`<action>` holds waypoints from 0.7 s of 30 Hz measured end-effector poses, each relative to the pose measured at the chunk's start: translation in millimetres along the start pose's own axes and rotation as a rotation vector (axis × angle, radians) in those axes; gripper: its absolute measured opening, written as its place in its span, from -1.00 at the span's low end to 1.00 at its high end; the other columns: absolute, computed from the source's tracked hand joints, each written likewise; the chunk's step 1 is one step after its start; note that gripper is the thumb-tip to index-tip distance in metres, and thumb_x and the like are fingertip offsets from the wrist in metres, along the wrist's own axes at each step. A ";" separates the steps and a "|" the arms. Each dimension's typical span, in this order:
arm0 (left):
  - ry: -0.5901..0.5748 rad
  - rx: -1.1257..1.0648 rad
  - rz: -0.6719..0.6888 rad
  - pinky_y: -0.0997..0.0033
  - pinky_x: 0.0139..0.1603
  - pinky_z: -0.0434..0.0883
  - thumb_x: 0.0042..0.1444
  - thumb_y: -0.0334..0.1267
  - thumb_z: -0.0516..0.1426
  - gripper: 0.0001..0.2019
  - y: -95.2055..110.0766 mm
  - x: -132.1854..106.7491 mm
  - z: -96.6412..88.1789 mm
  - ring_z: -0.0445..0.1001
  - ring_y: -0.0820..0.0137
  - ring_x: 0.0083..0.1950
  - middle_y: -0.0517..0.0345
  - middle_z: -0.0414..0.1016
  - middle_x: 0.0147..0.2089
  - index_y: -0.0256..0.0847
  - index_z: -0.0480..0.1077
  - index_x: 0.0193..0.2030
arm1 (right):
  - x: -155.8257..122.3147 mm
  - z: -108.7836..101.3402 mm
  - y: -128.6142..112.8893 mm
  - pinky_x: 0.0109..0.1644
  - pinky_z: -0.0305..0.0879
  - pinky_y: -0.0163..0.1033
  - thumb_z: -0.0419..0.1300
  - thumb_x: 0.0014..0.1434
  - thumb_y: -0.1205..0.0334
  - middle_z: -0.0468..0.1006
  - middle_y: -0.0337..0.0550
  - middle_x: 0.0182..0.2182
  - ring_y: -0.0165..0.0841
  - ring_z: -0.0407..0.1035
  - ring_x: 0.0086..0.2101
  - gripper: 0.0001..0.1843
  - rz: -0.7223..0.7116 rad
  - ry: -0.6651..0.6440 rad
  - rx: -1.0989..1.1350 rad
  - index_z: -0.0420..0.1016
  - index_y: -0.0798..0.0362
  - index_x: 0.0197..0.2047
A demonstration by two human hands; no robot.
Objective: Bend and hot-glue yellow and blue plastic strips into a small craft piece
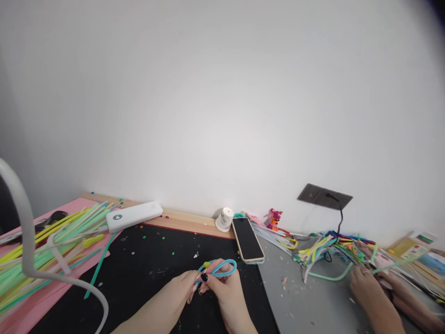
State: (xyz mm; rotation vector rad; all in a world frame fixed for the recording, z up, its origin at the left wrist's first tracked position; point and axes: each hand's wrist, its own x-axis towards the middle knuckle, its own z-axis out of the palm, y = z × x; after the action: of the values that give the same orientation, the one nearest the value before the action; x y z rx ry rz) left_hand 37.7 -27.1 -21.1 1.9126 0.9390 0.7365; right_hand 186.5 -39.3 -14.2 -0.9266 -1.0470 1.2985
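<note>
Above the black mat (139,269), my two hands meet around a blue pipe cleaner (229,263) bent into loops. My right hand (227,285) pinches it between thumb and fingers, and one loop sticks out past the fingers to the right. My left hand (186,285) is closed at the left end of the loops; its fingertips are partly hidden. A small yellow-green piece (206,265) shows between the hands at the top of the blue loops. I cannot tell how it is joined to them.
Many pipe cleaners (79,232) lie on pink sheeting at left, near a white power bank (135,216) and white cable (29,232). A paper cup (224,219), phone (248,240) and small pink-orange figure (274,219) stand behind. Another person's hands (370,290) work at right.
</note>
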 end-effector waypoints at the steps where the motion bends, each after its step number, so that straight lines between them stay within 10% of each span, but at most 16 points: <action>1: 0.011 -0.015 -0.006 0.48 -0.39 0.22 0.17 -0.16 -0.06 -0.74 -2.7 0.8 2.7 0.31 0.37 -0.42 0.17 0.41 -0.42 -0.16 0.37 -0.41 | -0.3 0.7 0.1 -0.49 0.32 -0.32 0.34 -0.11 0.34 0.50 -0.25 -0.58 -0.43 0.37 -0.64 -0.88 -0.005 0.000 -0.006 0.46 0.10 -0.49; 21: -0.015 0.087 -0.046 0.49 -0.42 0.09 0.22 -0.25 -0.18 -0.74 3.6 -6.6 -3.0 0.25 0.41 -0.44 0.27 0.29 -0.47 -0.16 0.20 -0.44 | 3.6 -15.5 -15.7 -0.39 0.38 -0.36 0.26 0.06 0.25 0.51 -0.14 -0.40 -0.48 0.37 -0.50 -0.88 -0.002 0.067 0.319 0.46 0.11 -0.33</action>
State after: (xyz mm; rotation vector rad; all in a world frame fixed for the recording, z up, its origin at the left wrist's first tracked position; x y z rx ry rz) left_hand 33.0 -32.5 -17.4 1.9622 1.0166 0.6640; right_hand 205.8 -36.2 -3.4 -0.7203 -0.7607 1.3755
